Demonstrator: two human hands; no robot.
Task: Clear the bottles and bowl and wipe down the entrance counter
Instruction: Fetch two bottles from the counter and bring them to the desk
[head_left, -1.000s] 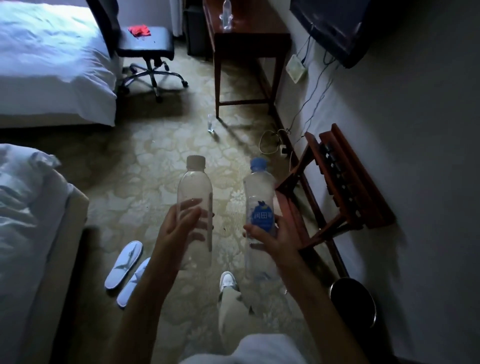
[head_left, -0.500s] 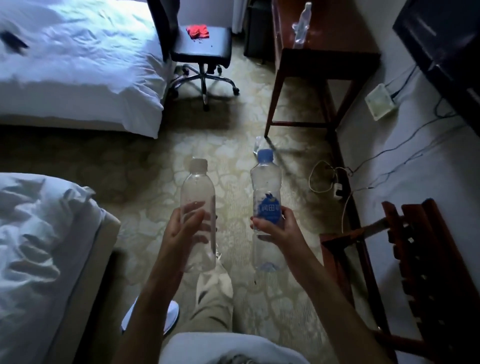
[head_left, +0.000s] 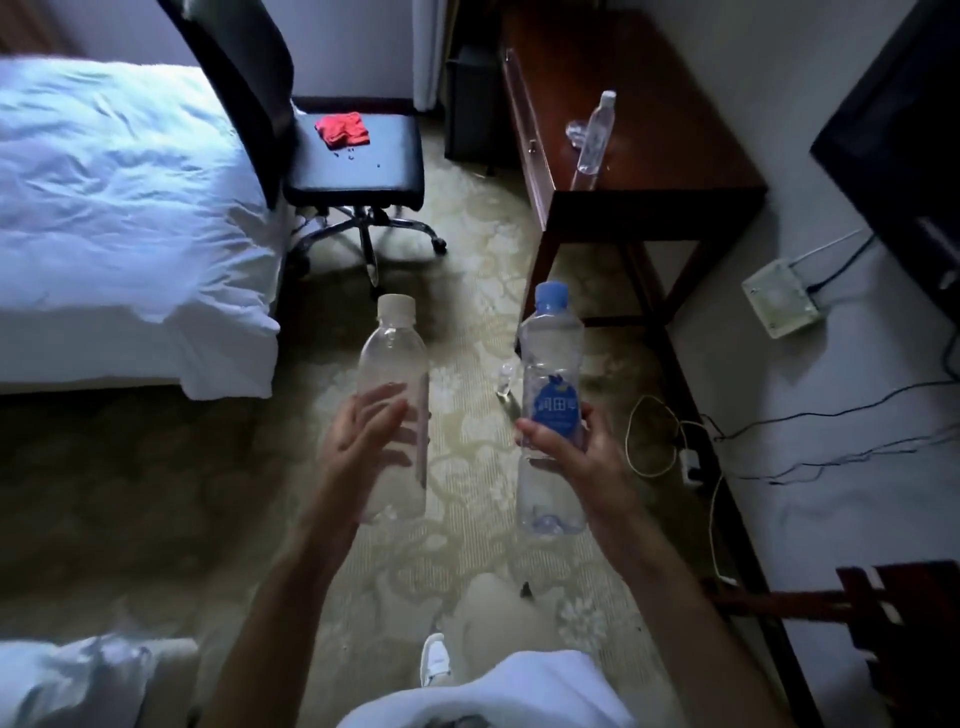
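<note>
My left hand (head_left: 366, 441) grips a clear bottle with a white cap (head_left: 394, 364), held upright in front of me. To its right, my right hand (head_left: 569, 457) holds a clear bottle with a blue cap and blue label (head_left: 550, 374), also upright. Ahead on the dark wooden desk (head_left: 654, 171) stands a third clear bottle (head_left: 596, 132), with something small and clear beside it. A small clear bottle (head_left: 506, 384) lies on the carpet just behind the blue-capped one. No bowl or counter is in view.
A white bed (head_left: 119, 208) is at left, and another bed corner (head_left: 78, 680) is near my left side. A black office chair (head_left: 358, 166) carries a red cloth (head_left: 343, 129). Cables and a plug (head_left: 691, 462) trail along the right wall. A wooden rack (head_left: 893, 613) stands at lower right.
I have walked forward across the carpet with both bottles still in hand. The desk, chair and far bed have come closer; the wooden rack and the slippers have dropped behind.
</note>
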